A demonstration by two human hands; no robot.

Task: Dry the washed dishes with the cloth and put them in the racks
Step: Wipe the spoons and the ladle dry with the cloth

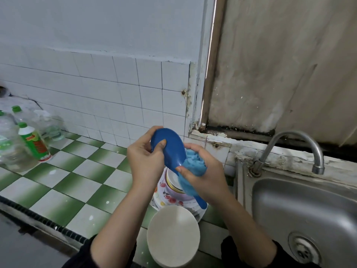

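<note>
Your left hand point(145, 157) grips the bowl of the blue plastic ladle point(170, 149) at frame centre. Your right hand point(202, 171) clamps the light-blue cloth point(193, 163) against the ladle's handle, above the stacked dishes point(170, 192) on the checkered worktop point(58, 190), left of the sink point(309, 209).

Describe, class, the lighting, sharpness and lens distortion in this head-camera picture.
Head view: soft, even light with faint shadows; a dull sheen on the sink and faucet; the left hand and the blue ladle are slightly soft; the wide lens bows the wall tiles and door frame.
</note>
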